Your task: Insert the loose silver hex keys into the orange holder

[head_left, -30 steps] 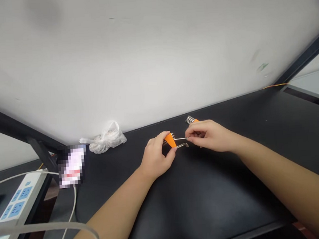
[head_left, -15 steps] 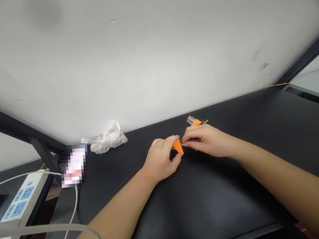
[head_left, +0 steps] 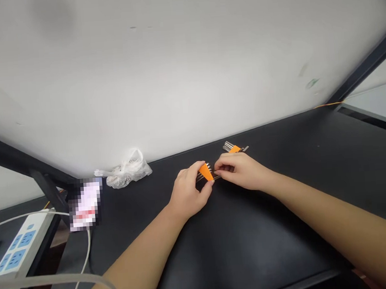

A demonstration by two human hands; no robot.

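Observation:
My left hand (head_left: 189, 191) is closed round an orange hex key holder (head_left: 206, 172), thumb at its lower edge and fingers at the top. Several metal keys stick out of both sides of the holder. Just right of it, the fingertips of my right hand (head_left: 236, 170) pinch a thin hex key (head_left: 217, 176), mostly hidden by the fingers, its end close to the holder. Behind my right hand lies a second orange holder (head_left: 234, 149) with several silver hex keys in it, partly covered by that hand.
A crumpled clear plastic bag (head_left: 128, 171) lies by the wall on the black table (head_left: 296, 155). At the left are a blurred-out lit screen (head_left: 86, 204), a white cable (head_left: 85, 262) and a white power strip (head_left: 17, 251). Black frame bars (head_left: 366, 68) stand at both sides.
Both hands and the orange holder appear slightly further left, partly because the whole view has shifted. The right hand's pinch has drawn slightly away from the held holder, showing more key ends.

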